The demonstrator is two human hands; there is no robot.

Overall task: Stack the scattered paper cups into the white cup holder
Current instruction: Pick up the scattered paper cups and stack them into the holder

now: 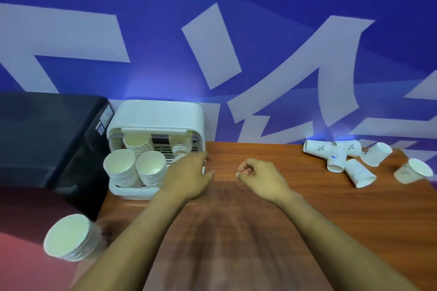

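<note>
The white cup holder point(156, 113) stands at the table's back left with its lid raised. It holds stacks of paper cups point(120, 165), two in front and two behind. My left hand point(189, 175) lies over the holder's right front corner, fingers curved; a white sliver shows between thumb and fingers, and what it grips is hidden. My right hand point(257, 175) hovers over the wooden table point(236, 231) just right of it, fingers loosely curled and holding nothing. Several scattered paper cups point(335, 157) lie on their sides at the table's far right.
A black appliance point(47, 137) stands left of the holder. A blurred stack of cups point(71, 238) sits at the lower left, beside the table's left edge. A blue wall with white lettering point(212, 42) runs behind the table.
</note>
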